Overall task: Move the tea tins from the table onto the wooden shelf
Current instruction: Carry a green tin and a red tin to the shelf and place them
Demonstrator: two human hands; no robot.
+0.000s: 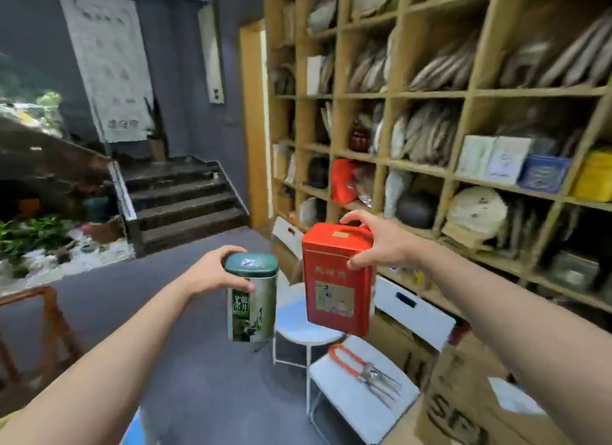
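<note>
My left hand (217, 272) grips a tall green tea tin (253, 298) by its dark green lid, holding it upright in the air. My right hand (381, 242) clasps the top of a red rectangular tea tin (337, 282), also held up, slightly tilted. Both tins hang side by side in front of me, above the floor. The wooden shelf (427, 171) fills the right side of the view, its cubbies packed with wrapped tea cakes, pots and boxes. One cubby holds pale, blue and yellow tins (543, 172). The table is out of view.
A white round stool (304, 332) and a white step stool with orange-handled shears (364, 371) stand below the tins. Cardboard boxes (463, 408) sit at the shelf's foot. Dark stairs (182, 199) rise behind, plants at the left, a wooden chair (49, 315) at the lower left.
</note>
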